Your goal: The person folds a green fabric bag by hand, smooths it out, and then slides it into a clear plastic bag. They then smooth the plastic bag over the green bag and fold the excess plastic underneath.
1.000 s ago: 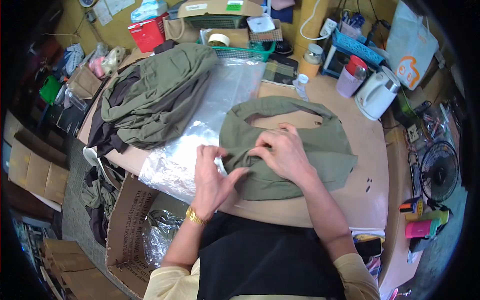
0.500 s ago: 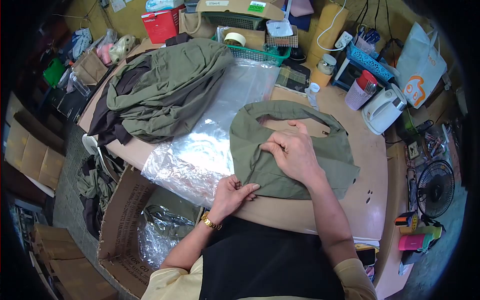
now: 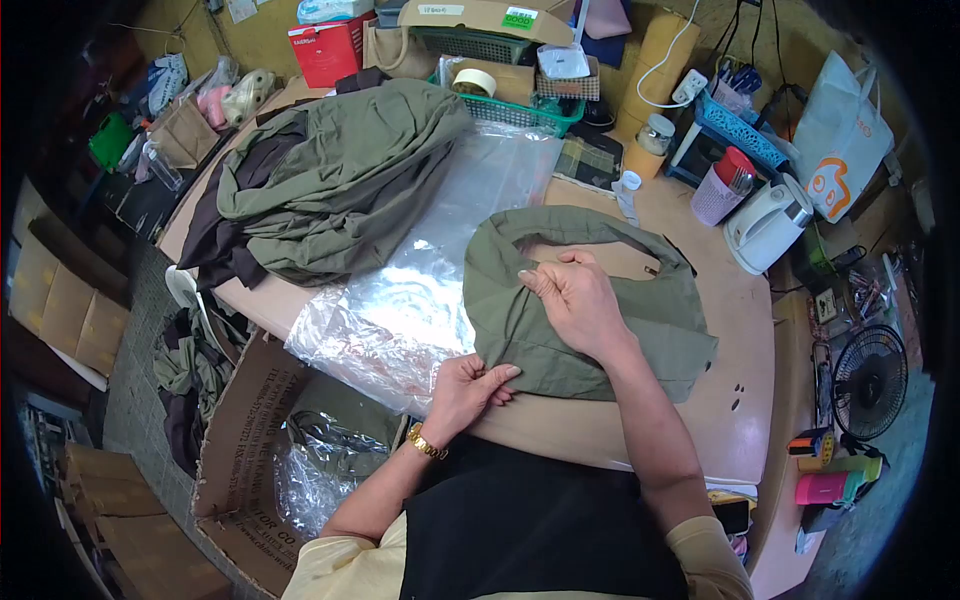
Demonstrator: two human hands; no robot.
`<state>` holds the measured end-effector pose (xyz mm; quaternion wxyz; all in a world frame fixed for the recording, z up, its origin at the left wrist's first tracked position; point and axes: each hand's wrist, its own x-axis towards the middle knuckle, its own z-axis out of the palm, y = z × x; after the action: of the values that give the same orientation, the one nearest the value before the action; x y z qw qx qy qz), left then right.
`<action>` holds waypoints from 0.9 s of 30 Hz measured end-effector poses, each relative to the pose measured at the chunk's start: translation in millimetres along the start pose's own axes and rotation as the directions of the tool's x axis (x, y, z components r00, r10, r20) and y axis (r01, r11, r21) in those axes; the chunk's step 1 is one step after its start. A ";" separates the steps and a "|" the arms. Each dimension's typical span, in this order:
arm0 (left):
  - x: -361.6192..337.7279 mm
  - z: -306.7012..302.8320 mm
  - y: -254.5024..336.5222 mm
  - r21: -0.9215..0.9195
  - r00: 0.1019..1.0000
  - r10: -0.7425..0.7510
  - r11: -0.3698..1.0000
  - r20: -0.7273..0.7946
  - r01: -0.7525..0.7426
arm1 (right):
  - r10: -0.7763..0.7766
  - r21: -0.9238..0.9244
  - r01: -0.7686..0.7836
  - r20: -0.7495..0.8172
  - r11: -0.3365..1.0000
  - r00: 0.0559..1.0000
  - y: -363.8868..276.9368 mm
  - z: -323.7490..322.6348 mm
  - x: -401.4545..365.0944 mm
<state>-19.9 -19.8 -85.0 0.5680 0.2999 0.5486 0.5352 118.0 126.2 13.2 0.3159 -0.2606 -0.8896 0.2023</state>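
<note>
A flat olive-green cloth item [image 3: 640,350] with a wide loop at its far end lies in front of me on the table. Its exact kind is not clear. At its near left corner, my left hand [image 3: 467,392] is closed, pinching the edge between thumb and fingers. My right hand [image 3: 577,305] is closed in a pinch over the middle of the cloth, beside the loop's opening. Whether it grips a fold or something thin there, I cannot make out. Under the cloth's left side runs a clear plastic sheet [image 3: 400,290].
A heap of olive and dark brown garments [image 3: 340,180] covers the table's far left. Below the near edge, a cardboard box [image 3: 235,450] holds plastic-wrapped cloth. A white kettle [image 3: 768,225] and a lilac cup [image 3: 717,200] stand at the right; a green basket [image 3: 530,115] sits behind.
My right hand's raised fingers have curled in, and the hand has shifted slightly toward the left. The left hand stays at the cloth's corner.
</note>
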 end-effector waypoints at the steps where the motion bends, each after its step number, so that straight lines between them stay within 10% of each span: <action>1: -2.8 2.1 -1.0 -0.001 1.000 0.001 1.000 0.000 -0.001 | 0.047 0.030 -0.046 -0.021 0.998 0.999 2.4 2.6 -0.1; 4: -15.0 7.6 3.2 0.322 0.763 0.579 0.809 -0.288 -0.492 | 0.078 0.049 -0.077 -0.018 0.996 0.997 4.8 -0.2 -1.8; 7: -13.6 10.1 41.5 0.613 0.498 0.867 0.413 -0.037 -0.674 | 0.045 0.063 -0.047 0.039 0.997 0.998 -2.3 -3.0 -3.6; 13: 17.5 18.9 69.9 0.563 0.598 0.800 0.515 -0.046 -0.646 | 0.012 0.105 -0.020 0.071 0.994 0.997 -12.4 -7.3 -7.3; 20: 15.6 18.8 53.3 0.566 0.516 0.856 0.440 -0.029 -0.697 | 0.243 0.265 -0.318 0.281 0.910 0.928 -12.3 -18.3 -6.9; 25: 15.7 18.1 68.0 0.695 0.444 0.896 0.338 -0.030 -0.634 | 0.117 0.207 -0.141 0.122 0.968 0.986 -3.6 -9.6 -10.1; 27: 25.7 2.9 60.3 0.536 0.615 0.776 0.464 0.138 -0.706 | 0.088 0.170 -0.109 0.132 0.979 0.987 -6.0 -11.0 -11.3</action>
<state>-38.5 20.0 -36.2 0.1331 0.6208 0.5245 0.5673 130.9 116.9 19.1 0.2715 -0.2624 -0.8720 0.3115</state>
